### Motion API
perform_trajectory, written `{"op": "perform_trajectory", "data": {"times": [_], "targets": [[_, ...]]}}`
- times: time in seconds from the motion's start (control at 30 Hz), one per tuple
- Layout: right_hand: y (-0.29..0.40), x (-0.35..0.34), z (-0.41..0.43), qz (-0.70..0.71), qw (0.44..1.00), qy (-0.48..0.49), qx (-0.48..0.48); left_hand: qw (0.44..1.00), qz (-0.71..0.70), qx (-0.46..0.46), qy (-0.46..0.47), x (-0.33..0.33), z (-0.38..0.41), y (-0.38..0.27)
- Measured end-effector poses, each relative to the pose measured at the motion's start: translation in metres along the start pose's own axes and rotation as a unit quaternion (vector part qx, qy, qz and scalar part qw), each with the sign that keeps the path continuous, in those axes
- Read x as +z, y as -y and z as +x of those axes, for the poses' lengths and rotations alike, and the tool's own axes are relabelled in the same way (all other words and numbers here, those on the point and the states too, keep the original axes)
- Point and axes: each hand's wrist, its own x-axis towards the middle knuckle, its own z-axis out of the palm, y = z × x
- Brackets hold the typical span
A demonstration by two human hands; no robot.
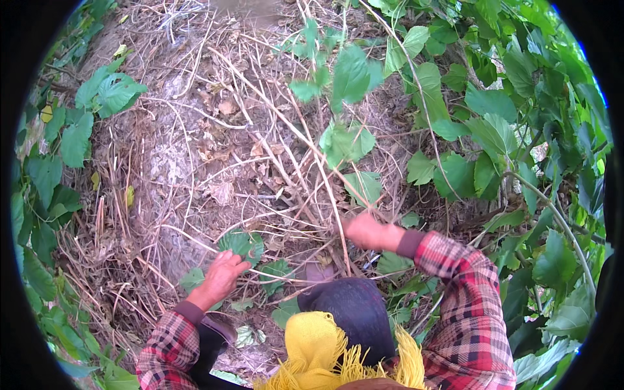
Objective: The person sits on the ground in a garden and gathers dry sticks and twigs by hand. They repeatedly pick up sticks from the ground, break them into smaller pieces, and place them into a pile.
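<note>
My left hand (222, 275) is low over the ground, its fingertips at a green leaf (238, 242) and its thumb apart from the fingers. Whether it pinches the leaf or a stalk is hidden beneath it. My right hand (366, 231), slightly blurred, is curled into a fist at the end of a thin reddish twig (355, 192), which runs up and left from it. A long pale dry stem (331, 195) passes just left of that fist. Blurred green leaves (350, 78) hang above it.
Dry stalks and dead brown leaves (222, 192) litter the soil. Dense leafy branches (492, 131) crowd the right, with a thick stem (555, 214) beside my right arm. More foliage (46, 185) lines the left. My dark-clad knee (358, 312) and a yellow fringed scarf (312, 341) fill the bottom.
</note>
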Motion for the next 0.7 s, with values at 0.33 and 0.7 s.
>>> {"op": "perform_trajectory", "data": {"times": [0.33,0.7], "targets": [[0.042,-0.032,-0.064,0.042,0.991,0.13,0.002,0.999,0.022,0.038,-0.018,0.013,-0.003,0.009],[-0.113,-0.124,0.006,0.11,0.958,-0.17,0.204,0.999,0.017,0.037,0.006,0.03,0.0,0.012]]}}
